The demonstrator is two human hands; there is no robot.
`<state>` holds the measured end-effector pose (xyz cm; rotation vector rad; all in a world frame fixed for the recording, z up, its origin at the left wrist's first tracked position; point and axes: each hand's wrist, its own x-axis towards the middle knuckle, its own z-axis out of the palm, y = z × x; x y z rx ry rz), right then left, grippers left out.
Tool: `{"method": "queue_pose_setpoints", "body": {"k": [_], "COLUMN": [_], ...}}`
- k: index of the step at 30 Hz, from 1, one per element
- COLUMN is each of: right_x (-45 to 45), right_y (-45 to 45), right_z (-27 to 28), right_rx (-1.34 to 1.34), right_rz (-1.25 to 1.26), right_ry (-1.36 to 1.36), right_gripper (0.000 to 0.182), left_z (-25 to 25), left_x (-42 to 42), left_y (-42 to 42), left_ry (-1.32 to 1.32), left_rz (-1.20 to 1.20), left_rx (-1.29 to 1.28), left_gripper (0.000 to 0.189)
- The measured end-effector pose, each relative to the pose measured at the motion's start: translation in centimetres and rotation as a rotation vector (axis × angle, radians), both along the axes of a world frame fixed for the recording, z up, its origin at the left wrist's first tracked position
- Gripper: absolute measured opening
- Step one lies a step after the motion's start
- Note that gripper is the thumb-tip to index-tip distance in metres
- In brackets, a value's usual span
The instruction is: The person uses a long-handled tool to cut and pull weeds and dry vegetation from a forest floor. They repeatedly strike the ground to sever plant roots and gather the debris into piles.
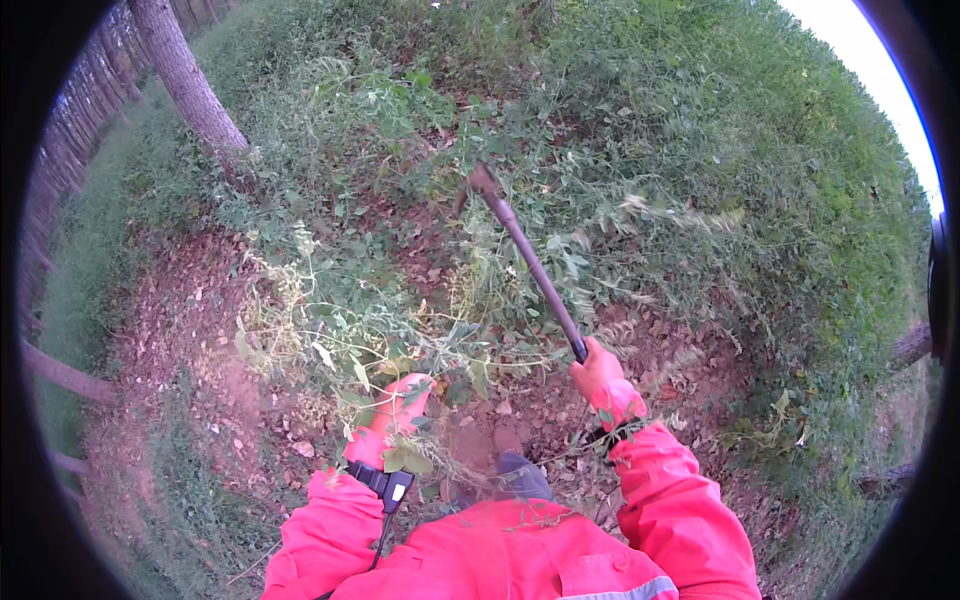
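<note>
My right hand [598, 370] grips the dark lower end of a long-handled tool [535, 264]. Its shaft slants up and left into the growth. The tool's head [484, 178] is rusty brown, blurred and partly behind leaves, so its exact shape cannot be told. Just left of centre, my left hand [405, 397] is closed around stems of pulled weeds [360, 349]. Leafy vines and pale seed heads spread out from that fist and hide part of the fingers. Both forearms are in bright pink-red sleeves, with a black strap device [381, 481] on the left wrist.
A tree trunk [187, 82] rises at the upper left, and thinner trunks [71, 375] stand along the left rim. Dense green undergrowth [750, 150] covers the slope ahead and to the right. Dry leaf litter [202, 300] lies over reddish soil. My shoe [508, 439] is below my hands.
</note>
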<state>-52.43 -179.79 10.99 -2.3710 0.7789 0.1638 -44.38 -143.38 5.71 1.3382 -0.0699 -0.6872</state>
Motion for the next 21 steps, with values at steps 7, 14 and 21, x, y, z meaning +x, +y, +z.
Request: {"method": "queue_pose_setpoints", "body": {"k": [7,14,21], "right_x": [-11.0,-32.0,-43.2], "right_y": [-1.0,6.2,12.4], "right_z": [-0.6,3.4,11.3], "right_rx": [-0.171,0.126,0.026], "right_rz": [0.028,-0.467,-0.196], "right_ry": [0.261,0.365,0.589], "right_gripper": [0.034,0.036,0.042], "left_z": [0.9,0.5,2.1], "left_x": [1.1,-2.7,-3.1], "left_y": [0.2,1.0,15.3], "left_ry": [-0.061,-0.119,-0.658], "left_rz": [-0.082,-0.292,0.018], "left_rx": [0.067,0.340,0.661], "left_gripper": [0.013,0.013,0.015]}}
